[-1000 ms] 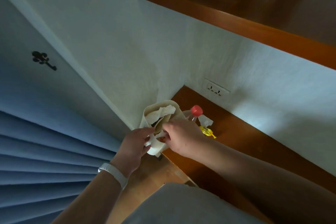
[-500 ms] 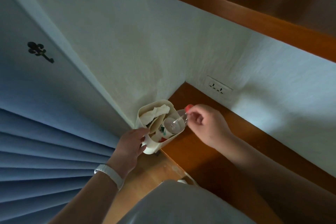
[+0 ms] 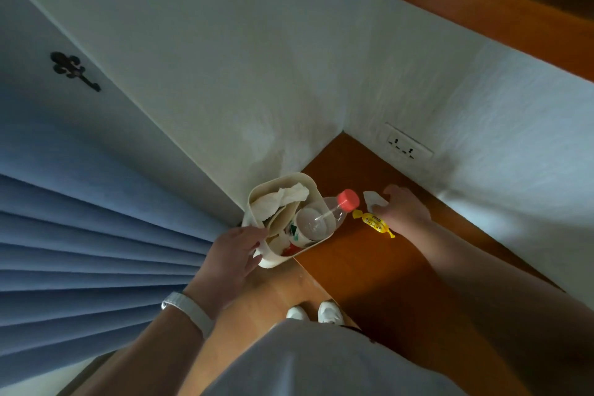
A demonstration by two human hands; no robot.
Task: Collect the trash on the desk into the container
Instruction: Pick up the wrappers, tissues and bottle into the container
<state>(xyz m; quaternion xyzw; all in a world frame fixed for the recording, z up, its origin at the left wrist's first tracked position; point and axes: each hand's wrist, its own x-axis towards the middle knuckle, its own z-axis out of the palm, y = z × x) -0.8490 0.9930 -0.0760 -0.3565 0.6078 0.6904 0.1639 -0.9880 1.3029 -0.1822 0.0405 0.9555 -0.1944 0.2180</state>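
Trash is mostly in the bin (image 3: 273, 262) already: crumpled paper (image 3: 283, 199), a cup (image 3: 308, 225) and a bottle (image 3: 337, 210) whose red cap pokes out over the bin's rim. Two bits are left on the desk (image 3: 369, 283), on the side of the bin where the cap sticks out. They are a white paper scrap (image 3: 373, 199) and a yellow candy wrapper (image 3: 373, 223), lying just beside each other.

The left hand (image 3: 234, 254) grips the near side of the bin, with the thumb hooked over the rim and the fingers curled on the wall. The right hand (image 3: 401, 212) is away from the bin, with its fingers bent at the white scrap. I cannot tell if they have pinched it yet.

Things could go wrong. The bin looks full and the bottle sits high in it, so if the left hand tips the bin, the bottle may roll out. The scrap is thin and light, so it may slip out of a loose pinch. The wrapper lies right under the reaching hand and could get knocked farther from the bin.

Half a second ago the right hand was at the bin, holding the bottle by its red cap. Now the bottle rests in the bin and that hand has moved away to the scrap. The left hand has kept its hold on the bin.
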